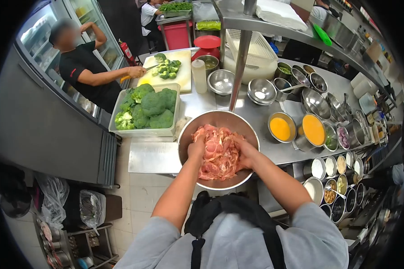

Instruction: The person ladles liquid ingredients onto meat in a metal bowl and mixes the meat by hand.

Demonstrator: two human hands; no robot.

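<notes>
A large steel bowl [184, 158] stands at the counter's near edge, with a heap of raw pink meat [217, 150] inside. My left hand [197, 145] presses into the left side of the meat, its fingers mostly buried or turned away. On the right side of the heap, my right hand [247, 153] is also down in the meat, its fingertips hidden. Left of the bowl, a clear container [148, 132] is full of broccoli heads [153, 104].
A co-worker [83, 67] at the left holds a knife [151, 67] over cut broccoli on a cutting board [184, 58]. A shelf post [240, 71] rises behind the bowl. Pots of orange liquid [280, 129] and several ingredient tubs [318, 168] stand to the right.
</notes>
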